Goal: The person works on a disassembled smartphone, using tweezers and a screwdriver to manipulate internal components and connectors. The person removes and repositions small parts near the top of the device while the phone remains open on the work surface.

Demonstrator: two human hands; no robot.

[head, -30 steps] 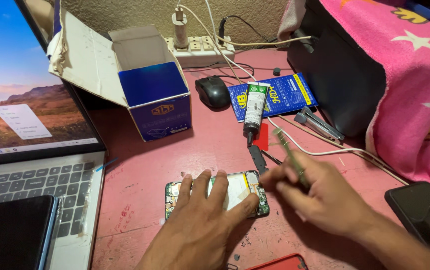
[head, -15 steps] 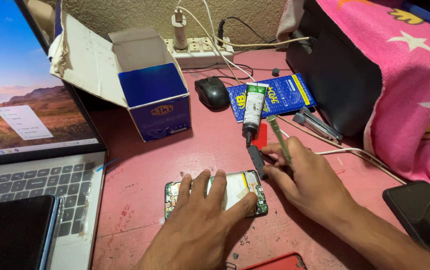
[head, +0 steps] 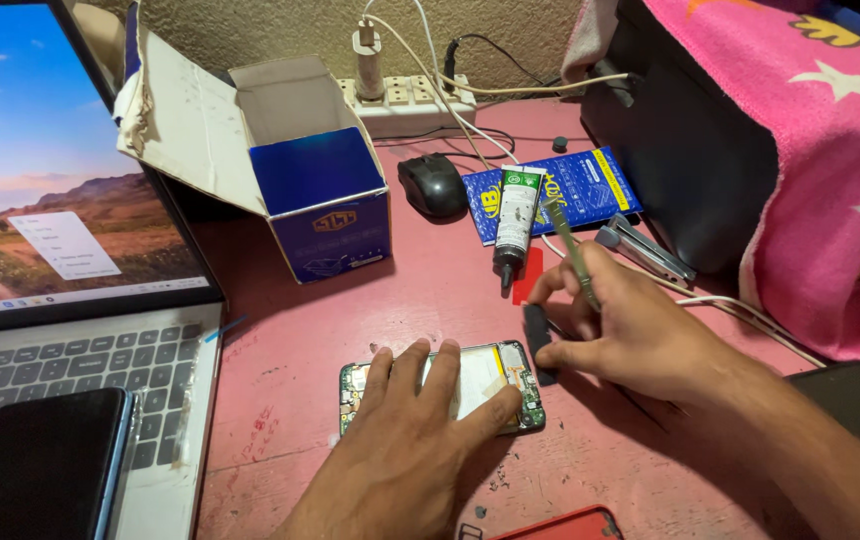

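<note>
Pink desk (head: pixel 350 300) — rough beige wall (head: pixel 280 25).

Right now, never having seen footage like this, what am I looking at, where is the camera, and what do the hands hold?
This is one view from a camera worn on a person's head, looking down at a pink desk. The left hand presses flat on an opened phone with its insides showing. The right hand has a thin tool in its grip and pinches a small black strip beside the phone. Around them lie a glue tube, a mouse, an open blue box, a power strip, tweezers and a laptop bearing another phone.
</note>
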